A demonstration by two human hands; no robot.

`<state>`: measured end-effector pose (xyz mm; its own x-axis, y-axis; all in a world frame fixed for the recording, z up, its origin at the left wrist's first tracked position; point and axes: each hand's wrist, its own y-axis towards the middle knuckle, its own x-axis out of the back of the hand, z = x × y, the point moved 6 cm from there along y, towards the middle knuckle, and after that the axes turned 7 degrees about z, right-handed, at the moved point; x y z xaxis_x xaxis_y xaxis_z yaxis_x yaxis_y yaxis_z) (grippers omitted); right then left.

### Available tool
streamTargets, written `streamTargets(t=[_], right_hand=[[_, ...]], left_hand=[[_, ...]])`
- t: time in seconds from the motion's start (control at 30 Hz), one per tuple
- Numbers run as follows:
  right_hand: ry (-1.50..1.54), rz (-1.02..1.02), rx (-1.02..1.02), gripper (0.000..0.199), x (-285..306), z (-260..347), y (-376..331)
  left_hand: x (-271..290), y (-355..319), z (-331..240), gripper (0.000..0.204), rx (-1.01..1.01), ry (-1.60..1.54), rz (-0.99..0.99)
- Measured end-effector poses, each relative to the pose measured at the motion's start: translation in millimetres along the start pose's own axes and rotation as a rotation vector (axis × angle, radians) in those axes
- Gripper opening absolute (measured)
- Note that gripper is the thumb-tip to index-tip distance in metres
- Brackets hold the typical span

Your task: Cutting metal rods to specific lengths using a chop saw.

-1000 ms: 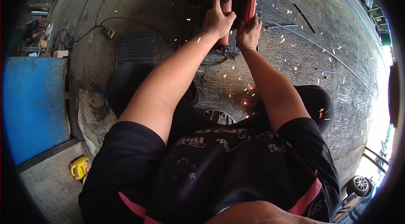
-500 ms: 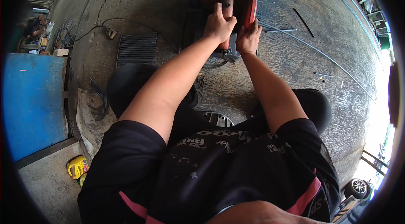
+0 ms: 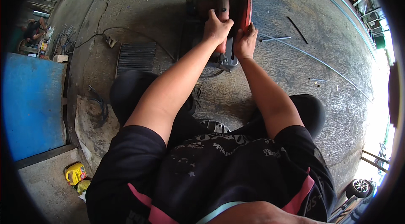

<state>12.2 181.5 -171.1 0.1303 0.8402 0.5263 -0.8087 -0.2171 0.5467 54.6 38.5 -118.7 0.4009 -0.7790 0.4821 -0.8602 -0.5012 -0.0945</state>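
A chop saw point(image 3: 203, 4) stands on the floor ahead of me, with a dark motor at its left. My left hand point(image 3: 217, 29) is wrapped round its upright red guard point(image 3: 223, 0), thumb pointing up. Right of the guard, a large reddish disc point(image 3: 244, 2) stands on edge, seen nearly edge-on. My right hand point(image 3: 245, 43) grips the lower rim of this disc, with the thumb on its left and the fingers at its right. The saw's grey base point(image 3: 231, 57) shows partly below the guard. My hands and the guard hide where the disc meets the saw.
Left of the saw lies a ribbed dark panel point(image 3: 136, 57), with a cable point(image 3: 137, 33) running past it. Thin metal rods point(image 3: 314, 56) and a dark strip point(image 3: 297, 29) lie at the right. A blue panel point(image 3: 33, 106) and a yellow container point(image 3: 76, 174) are far left. A person point(image 3: 33, 30) sits beyond.
The saw, disc and both hands sit slightly lower in the picture, as the whole view has shifted. The right hand stays at the disc's lower rim and the left on the guard.
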Motion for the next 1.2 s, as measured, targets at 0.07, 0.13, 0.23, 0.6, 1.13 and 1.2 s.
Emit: streamTargets(t=[0.07, 0.13, 0.23, 0.6, 1.13, 1.2], right_hand=[[0.027, -0.027, -0.003, 0.042, 3, 7, 21], [0.010, -0.040, -0.008, 0.040, 7, 14, 43], [-0.053, -0.079, -0.006, 0.036, 13, 25, 73], [-0.372, 0.256, 0.063, 0.027, 19, 69, 228], [-1.437, 0.582, 0.602, 0.027, -42, 40, 301], [-1.314, 0.417, 0.535, 0.032, -43, 43, 308]], left_hand=[[6, 15, -13, 0.079, -0.019, -0.024, -0.001], [11, 33, -24, 0.080, -0.012, -0.078, 0.012], [21, 55, -46, 0.073, -0.046, -0.106, -0.026], [60, 106, -171, 0.067, -0.135, 0.145, 0.009], [71, 175, -219, 0.048, -0.409, 0.322, -0.168], [71, 173, -217, 0.048, -0.393, 0.287, -0.198]])
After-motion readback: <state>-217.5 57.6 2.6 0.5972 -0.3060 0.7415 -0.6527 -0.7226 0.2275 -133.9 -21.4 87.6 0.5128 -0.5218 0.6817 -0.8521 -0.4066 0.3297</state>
